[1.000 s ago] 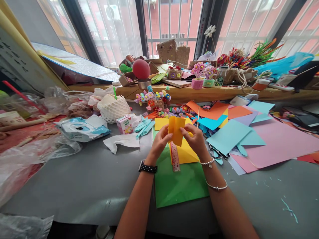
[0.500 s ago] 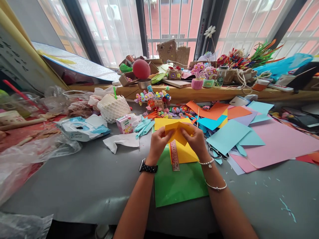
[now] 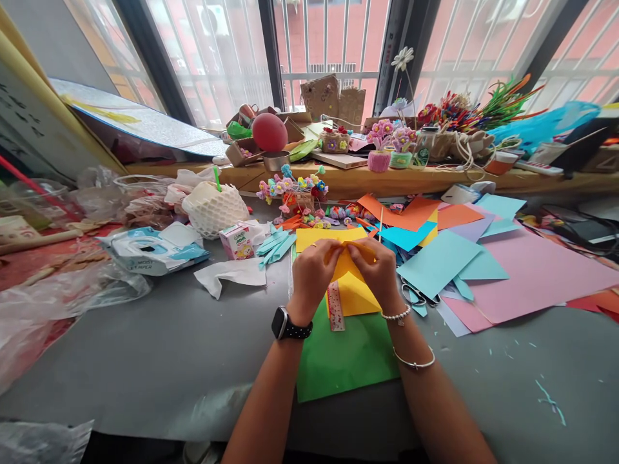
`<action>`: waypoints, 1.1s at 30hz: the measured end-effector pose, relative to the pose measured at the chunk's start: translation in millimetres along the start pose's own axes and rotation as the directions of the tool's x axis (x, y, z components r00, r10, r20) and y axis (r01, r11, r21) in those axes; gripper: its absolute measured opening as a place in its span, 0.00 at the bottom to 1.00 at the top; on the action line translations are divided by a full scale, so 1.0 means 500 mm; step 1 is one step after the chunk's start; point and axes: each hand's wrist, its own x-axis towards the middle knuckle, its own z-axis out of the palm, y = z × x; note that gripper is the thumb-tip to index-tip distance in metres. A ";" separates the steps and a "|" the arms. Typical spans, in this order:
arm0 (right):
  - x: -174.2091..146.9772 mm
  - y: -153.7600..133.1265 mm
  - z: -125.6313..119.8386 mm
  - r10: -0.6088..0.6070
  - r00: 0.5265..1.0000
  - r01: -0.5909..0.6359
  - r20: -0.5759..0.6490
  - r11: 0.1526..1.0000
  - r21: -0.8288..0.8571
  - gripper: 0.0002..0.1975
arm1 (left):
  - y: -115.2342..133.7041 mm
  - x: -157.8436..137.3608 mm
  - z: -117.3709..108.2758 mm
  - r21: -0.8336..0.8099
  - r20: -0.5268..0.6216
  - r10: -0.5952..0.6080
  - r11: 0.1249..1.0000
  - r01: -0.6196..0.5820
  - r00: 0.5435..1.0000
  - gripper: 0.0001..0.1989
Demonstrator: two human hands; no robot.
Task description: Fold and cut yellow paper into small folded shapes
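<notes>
Between my two hands is a piece of folded yellow paper (image 3: 346, 264), raised above the table. My left hand (image 3: 313, 274) pinches its left side, with thumb and fingertips at the middle crease. My right hand (image 3: 376, 267) pinches the right side, its fingertips close to the left ones. Below lie more yellow sheets (image 3: 358, 299) and a patterned ruler (image 3: 335, 308), on top of a green sheet (image 3: 345, 364). The fingers hide part of the folded paper.
Scissors (image 3: 416, 296) and turquoise sheets (image 3: 440, 264) lie to the right, beside a large pink sheet (image 3: 546, 274). On the left are a wipes pack (image 3: 155, 250), a small carton (image 3: 238, 241) and white tissue (image 3: 232, 274). Yarn flowers (image 3: 294, 192) stand behind.
My left hand has turned inward and its fingertips have come nearer the right hand's at the crease. The paper is now folded closer together. The view has shifted slightly.
</notes>
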 end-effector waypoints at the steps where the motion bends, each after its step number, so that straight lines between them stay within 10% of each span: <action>1: 0.000 -0.001 -0.001 0.002 1.000 -0.003 -0.007 1.000 -0.002 0.07 | 0.002 0.001 0.000 0.032 0.006 0.010 0.999 -0.011 1.000 0.06; 33: 0.003 -0.012 -0.005 0.073 0.997 -0.069 -0.038 0.991 0.114 0.06 | 0.020 -0.008 0.010 0.197 -0.111 0.113 0.976 -0.090 0.987 0.09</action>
